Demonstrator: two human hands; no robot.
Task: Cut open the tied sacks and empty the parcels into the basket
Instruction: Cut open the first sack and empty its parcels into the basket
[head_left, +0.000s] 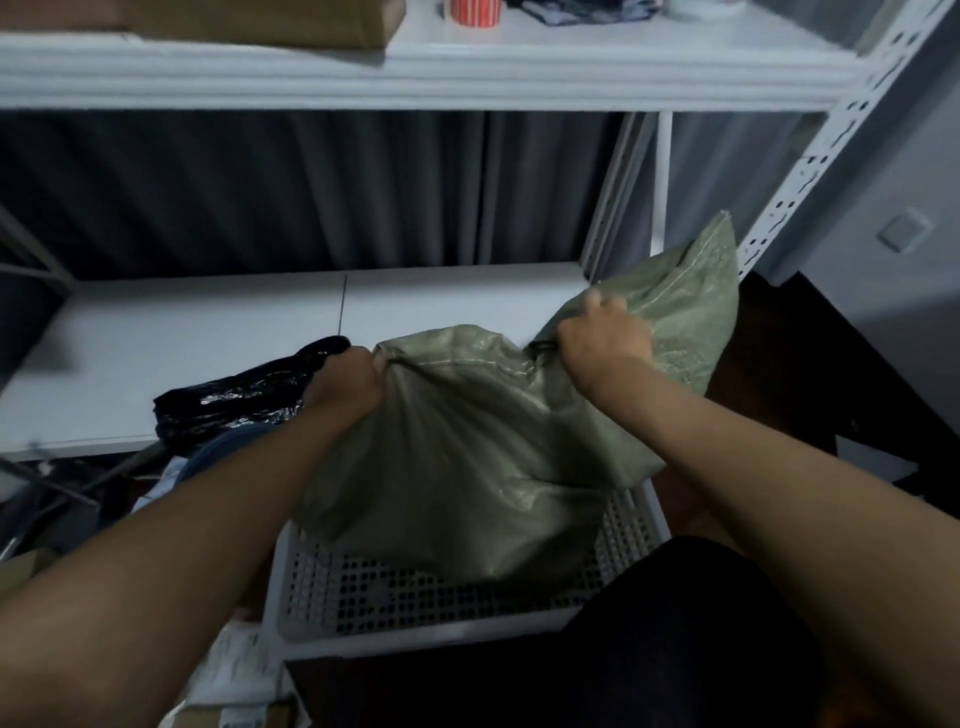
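Your left hand (347, 382) has its fingers curled tight around a bunched edge of the green woven sack (467, 457), and the cloth is pulled into folds right where you grip it. Your right hand (602, 338) is also clenched on the sack, grabbing a fistful of the green cloth higher up and to the right. A small black loop (543, 347) pokes out just beside your right hand, but it is too small to tell what it is. The sack hangs between your two hands and sags down in the middle. Its bottom part dips into the white plastic basket (415, 631), which has lots of little holes in its walls. One corner of the sack sticks up past your right hand, next to the white metal shelf post (831, 150). Just behind your left hand lies a shiny black plastic bag (234, 402), near the edge of the low white shelf (208, 343). Some pale parcels (234, 670) lie on the floor to the left of the basket. Higher up, the top shelf (415, 73) holds a brown cardboard box (260, 21) and a red and white striped roll (475, 10). A dark grey curtain (311, 187) hangs behind the shelves. Your knee in dark cloth (675, 623) is close to the front of the basket.
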